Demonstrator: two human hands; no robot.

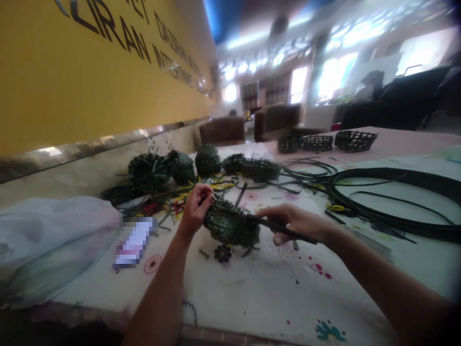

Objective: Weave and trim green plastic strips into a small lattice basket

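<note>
White floral surface [252, 298]: 1 big coil [432, 182] right of R grip [301, 218], 3 openwork baskets [318, 143] beyond it. R grip closed on 1 dark strip [298, 235]; L grip [196, 209] pinching 1 green basket [225, 223] by its L end, basket btwn both.

Left hand [196, 207] and right hand [293, 218] are bare, like both tapering forearms [160, 288].

2 bare forearms [160, 290] reach forward, converging. The left hand [196, 210] pinches with bent fingers [202, 188]; the right hand [293, 218] curls, its thumb [279, 239] low.
</note>
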